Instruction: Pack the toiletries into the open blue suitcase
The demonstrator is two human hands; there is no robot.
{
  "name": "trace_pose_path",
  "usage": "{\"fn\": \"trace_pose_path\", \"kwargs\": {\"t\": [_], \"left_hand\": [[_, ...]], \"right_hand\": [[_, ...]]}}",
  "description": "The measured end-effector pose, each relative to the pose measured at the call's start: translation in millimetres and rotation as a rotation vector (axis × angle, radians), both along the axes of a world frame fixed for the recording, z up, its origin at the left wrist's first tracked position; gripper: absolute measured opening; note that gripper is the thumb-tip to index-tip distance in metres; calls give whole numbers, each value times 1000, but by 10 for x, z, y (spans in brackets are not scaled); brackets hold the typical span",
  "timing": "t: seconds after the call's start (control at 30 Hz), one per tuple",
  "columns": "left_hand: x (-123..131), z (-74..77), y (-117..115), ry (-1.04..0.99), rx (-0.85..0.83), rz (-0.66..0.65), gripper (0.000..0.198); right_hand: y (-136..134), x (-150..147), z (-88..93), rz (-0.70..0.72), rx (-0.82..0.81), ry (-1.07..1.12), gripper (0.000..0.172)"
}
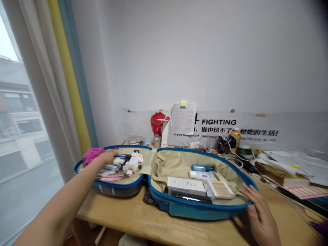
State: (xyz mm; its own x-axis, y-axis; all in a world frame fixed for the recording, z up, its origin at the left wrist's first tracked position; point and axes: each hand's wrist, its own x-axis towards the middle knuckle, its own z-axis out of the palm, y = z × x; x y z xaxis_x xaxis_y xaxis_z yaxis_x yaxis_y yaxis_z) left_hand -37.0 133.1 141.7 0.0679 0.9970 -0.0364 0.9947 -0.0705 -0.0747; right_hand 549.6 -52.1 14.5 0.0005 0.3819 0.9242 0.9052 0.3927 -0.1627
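Observation:
A blue-rimmed suitcase (205,212) lies spread open on the wooden desk, its two halves side by side. My left hand (109,157) reaches into the left half, fingers closed among small bottles and tubes; what they hold is hidden. Dark slim items (124,156) and a white tube (135,158) are close to those fingertips. Beside my left wrist sits a pink mesh bath puff (93,155). At the right end, my right hand (261,212) grips the suitcase rim, fingers over the edge. The right half holds a blue bottle (201,167), a white box (186,185) and a pack of wooden sticks (220,189).
Papers (302,167), cables and a yellow bottle (235,138) crowd the desk behind and to the right. A white desk lamp (164,135) stands behind the suitcase near the wall. Curtains (61,68) and a window are at left. The desk's front edge runs below the suitcase.

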Motion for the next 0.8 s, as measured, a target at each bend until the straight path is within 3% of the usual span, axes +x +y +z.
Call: {"fn": "trace_pose_path", "kwargs": {"t": [0.37, 0.47, 0.53, 0.63, 0.73, 0.8], "left_hand": [[101, -176, 121, 156, -57, -51, 35], [74, -155, 114, 141, -29, -49, 40], [95, -56, 91, 119, 18, -68, 43], [324, 219, 28, 41, 161, -196, 45], [855, 527, -86, -43, 310, -425, 48], [1328, 658, -178, -98, 320, -609, 51]], "right_hand": [[-1, 26, -17, -10, -6, 14, 38], [-8, 16, -9, -2, -3, 31, 37], [-7, 15, -11, 4, -6, 33, 38], [1, 24, -27, 4, -23, 33, 38], [11, 36, -45, -10, -38, 53, 40], [15, 38, -46, -17, -35, 56, 41]]}}
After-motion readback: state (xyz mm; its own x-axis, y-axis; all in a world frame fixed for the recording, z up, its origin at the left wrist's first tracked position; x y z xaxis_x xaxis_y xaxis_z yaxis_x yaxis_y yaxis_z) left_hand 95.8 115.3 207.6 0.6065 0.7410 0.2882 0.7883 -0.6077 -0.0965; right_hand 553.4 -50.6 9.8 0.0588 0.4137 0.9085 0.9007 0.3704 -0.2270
